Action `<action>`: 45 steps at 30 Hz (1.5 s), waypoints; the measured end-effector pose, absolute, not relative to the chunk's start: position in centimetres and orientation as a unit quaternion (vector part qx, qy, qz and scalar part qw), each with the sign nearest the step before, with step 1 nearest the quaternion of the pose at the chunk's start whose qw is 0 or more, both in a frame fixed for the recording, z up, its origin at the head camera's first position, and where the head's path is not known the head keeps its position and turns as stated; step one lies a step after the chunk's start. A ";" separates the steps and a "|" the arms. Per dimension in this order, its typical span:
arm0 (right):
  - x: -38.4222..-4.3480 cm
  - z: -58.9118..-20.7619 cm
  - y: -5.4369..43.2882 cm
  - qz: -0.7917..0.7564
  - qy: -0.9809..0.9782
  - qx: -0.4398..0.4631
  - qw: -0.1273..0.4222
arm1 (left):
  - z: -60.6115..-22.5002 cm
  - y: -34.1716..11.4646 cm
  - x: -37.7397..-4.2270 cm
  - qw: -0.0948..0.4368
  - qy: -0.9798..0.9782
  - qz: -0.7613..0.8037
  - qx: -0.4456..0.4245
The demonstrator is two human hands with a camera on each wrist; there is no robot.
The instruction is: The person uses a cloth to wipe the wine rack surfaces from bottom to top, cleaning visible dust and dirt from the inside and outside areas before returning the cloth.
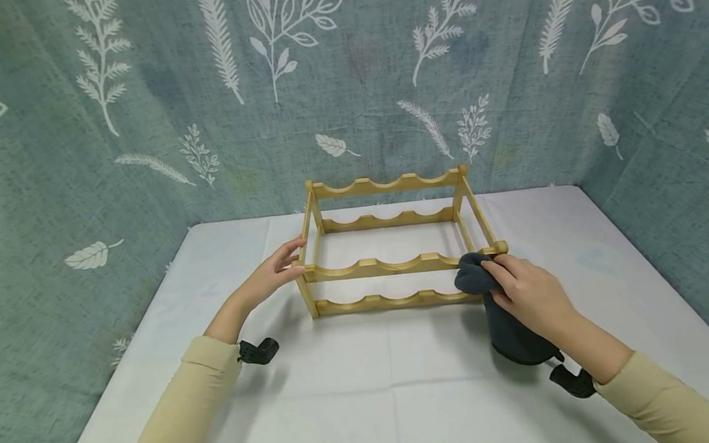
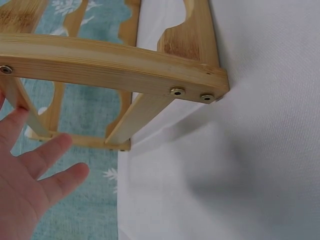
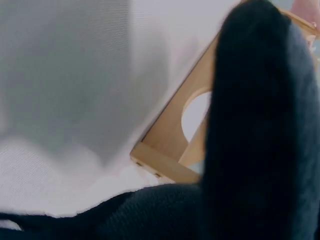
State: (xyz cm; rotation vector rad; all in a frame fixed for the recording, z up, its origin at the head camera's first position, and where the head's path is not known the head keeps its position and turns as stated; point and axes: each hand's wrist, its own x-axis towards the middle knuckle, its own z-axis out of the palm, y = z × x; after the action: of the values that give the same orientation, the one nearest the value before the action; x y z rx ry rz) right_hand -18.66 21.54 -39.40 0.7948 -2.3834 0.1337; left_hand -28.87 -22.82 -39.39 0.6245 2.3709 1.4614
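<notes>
A light wooden rack (image 1: pixel 388 267) with scalloped rails stands on the white-covered table. At its left side, my left hand (image 1: pixel 268 272) has its fingers spread, with fingertips at the upper side bar; the left wrist view shows this hand (image 2: pixel 30 185) beside the rack's side frame (image 2: pixel 110 65). My right hand (image 1: pixel 535 298) grips a dark blue-grey cloth (image 1: pixel 477 276) at the front right corner of the rack. Part of the cloth is bunched over the front rail, and the rest hangs below the hand. In the right wrist view the cloth (image 3: pixel 255 125) hides most of the rack (image 3: pixel 170 125) and the fingers.
A white cloth covers the table (image 1: pixel 354 400). Behind it and along both sides hangs a green-blue curtain (image 1: pixel 370 97) with white leaf prints. Each wrist carries a small black camera, one on the left (image 1: pixel 259 352) and one on the right (image 1: pixel 572 380).
</notes>
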 end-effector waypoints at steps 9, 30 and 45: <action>-19.8 -39.5 17.8 0.047 -0.870 0.362 0.332 | -39.4 -22.9 -28.8 0.142 0.823 0.506 0.216; -21.8 -38.9 5.2 0.019 -0.822 0.452 0.346 | -39.4 -22.8 -28.8 0.143 0.825 0.505 0.208; -22.2 -39.2 4.5 0.009 -0.826 0.450 0.338 | -39.6 -22.9 -29.1 0.142 0.831 0.496 0.208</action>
State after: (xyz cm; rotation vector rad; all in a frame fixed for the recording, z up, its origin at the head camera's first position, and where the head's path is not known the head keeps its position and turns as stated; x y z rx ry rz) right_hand -22.18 4.54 -39.20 1.1730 -2.1526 0.0240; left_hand -29.05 -22.91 -39.56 0.5994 2.3981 1.4321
